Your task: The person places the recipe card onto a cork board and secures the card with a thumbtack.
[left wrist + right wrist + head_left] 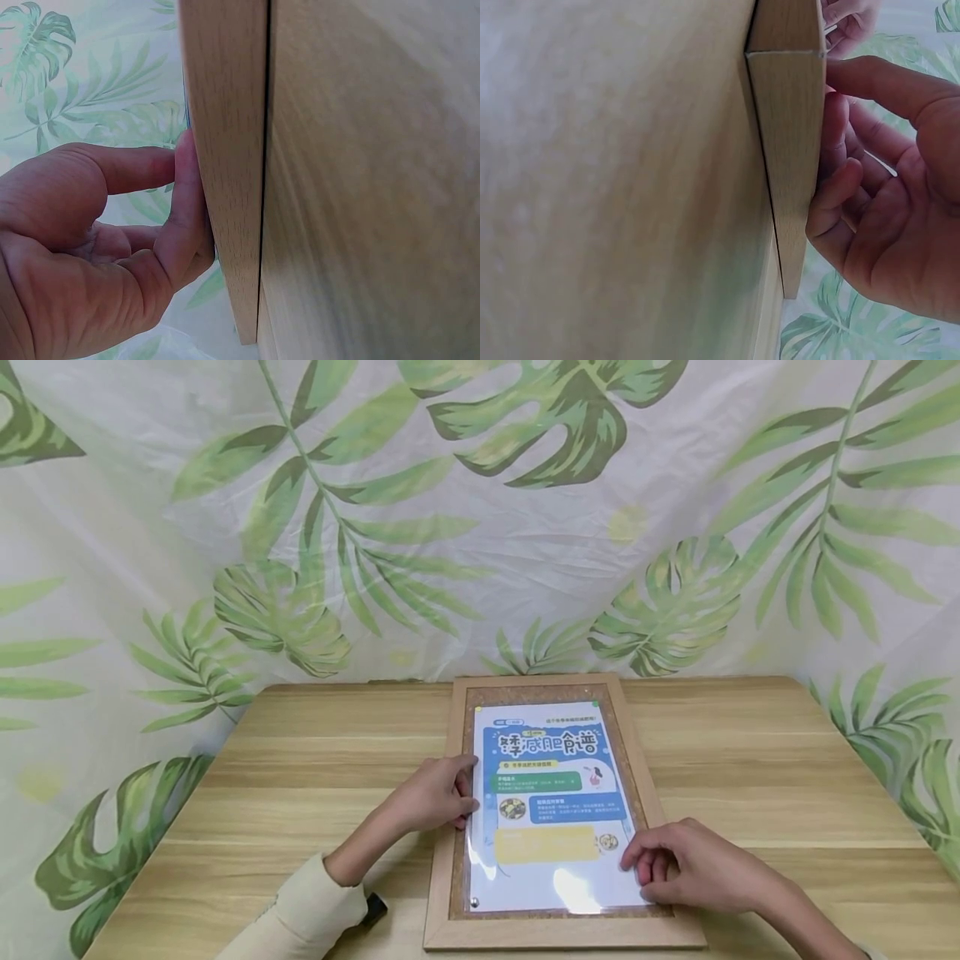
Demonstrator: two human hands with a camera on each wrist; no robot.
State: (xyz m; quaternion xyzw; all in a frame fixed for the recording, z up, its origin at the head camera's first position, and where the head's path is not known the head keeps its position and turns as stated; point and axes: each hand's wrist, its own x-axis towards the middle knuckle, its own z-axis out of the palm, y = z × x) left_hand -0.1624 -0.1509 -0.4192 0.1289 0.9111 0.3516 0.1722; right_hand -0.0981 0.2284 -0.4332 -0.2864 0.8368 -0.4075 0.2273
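A laminated sheet [555, 889] with blue, green and yellow printing lies on a wood-framed corkboard [562, 935]. My left hand [431, 793] touches the sheet's left edge, thumb and forefinger spread apart along it. In the left wrist view, the fingertips rest just over the frame's rim. At the sheet's lower right edge is my right hand [693, 864], its fingertips on the edge and its other fingers bent inward. A yellow pin [478, 709] and a green pin [596, 703] sit at the top corners, a silver pin [474, 903] at the bottom left.
The board lies on a wooden table [765, 760], its far end close to the leaf-patterned curtain [525, 568]. A small black object [374, 910] is beside the left sleeve [307, 910].
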